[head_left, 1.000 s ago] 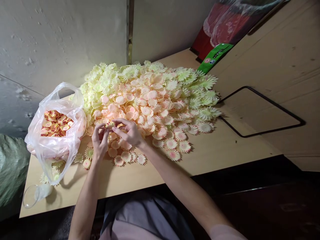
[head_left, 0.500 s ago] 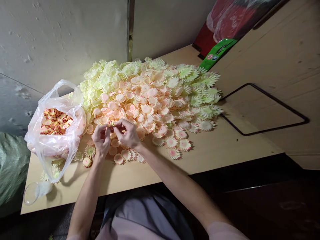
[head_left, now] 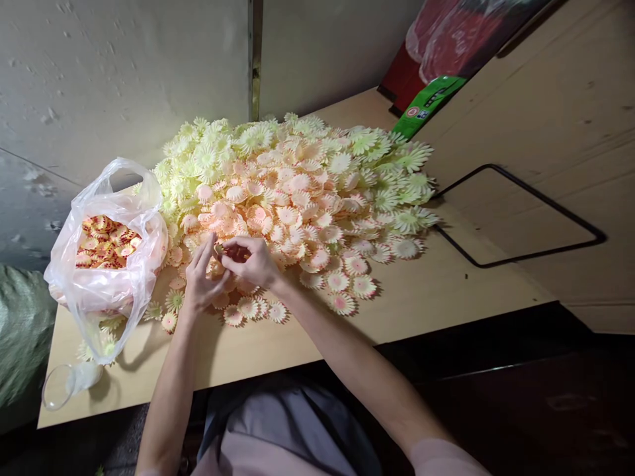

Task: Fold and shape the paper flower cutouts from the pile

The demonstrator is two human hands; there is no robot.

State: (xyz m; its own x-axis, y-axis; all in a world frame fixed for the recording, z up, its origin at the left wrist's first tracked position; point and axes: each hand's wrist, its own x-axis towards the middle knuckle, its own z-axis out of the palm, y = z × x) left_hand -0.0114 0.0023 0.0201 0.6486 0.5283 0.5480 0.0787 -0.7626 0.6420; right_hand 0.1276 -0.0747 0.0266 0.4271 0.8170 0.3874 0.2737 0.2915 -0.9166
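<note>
My right hand (head_left: 255, 263) pinches a small yellowish flower piece (head_left: 218, 250) between thumb and fingertips; its exact kind is too small to make out. Close beside it, my left hand (head_left: 201, 277) has its fingers stretched upward and its thumb apart, the fingertips near that piece. Both hands are over the front of a big heap of artificial flower petal discs (head_left: 297, 198), pink in the middle and pale green toward the back and right. A white plastic bag (head_left: 112, 287) left of my hands stands open, with red-edged yellow flower pieces (head_left: 106, 243) inside.
A clear cup (head_left: 58, 387) lies on its side at the left front corner of the wooden table (head_left: 307, 340). A black metal frame (head_left: 540, 254) is at the right. Green packaging (head_left: 429, 106) stands at the back right, and a green sack (head_left: 22, 330) at far left.
My left hand's fingers have straightened and its thumb has spread from the small piece. My right hand keeps its pinch in nearly the same place. The view has shifted slightly.
</note>
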